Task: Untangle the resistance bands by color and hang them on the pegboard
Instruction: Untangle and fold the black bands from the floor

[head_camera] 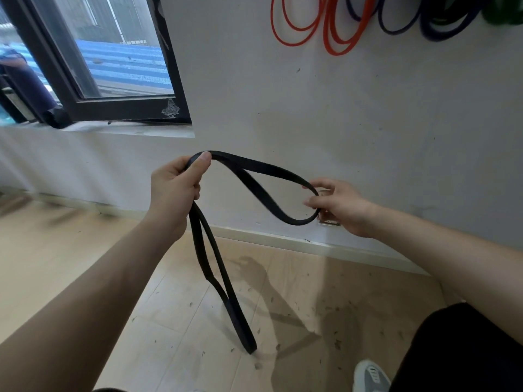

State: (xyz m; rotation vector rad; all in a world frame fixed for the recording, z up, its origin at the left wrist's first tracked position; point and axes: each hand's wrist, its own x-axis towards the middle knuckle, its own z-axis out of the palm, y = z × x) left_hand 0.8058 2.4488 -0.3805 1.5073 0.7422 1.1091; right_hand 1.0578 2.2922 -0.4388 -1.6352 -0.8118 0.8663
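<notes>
- The left hand [175,188] is closed around a flat black rubber resistance band [246,339], with the thumb pressed on top of the band where it folds over the fist.
- Below that hand, two strands of the band hang down as a narrow loop and end just above the pale wooden floor [85,250].
- From the left thumb, two more strands run across towards the right hand [339,205] and form a rounded loop between the two hands.
- The right hand pinches the far bend of that loop between thumb and curled fingers, lower than the left hand and close to the grey wall [396,123].
- High above the right hand, orange bands [338,50], dark purple bands [435,38] and a green band [501,15] hang on the wall.
- A dark-framed window [127,110] stands above and left of the left hand.
- A grey shoe [370,374] shows below the right forearm.
</notes>
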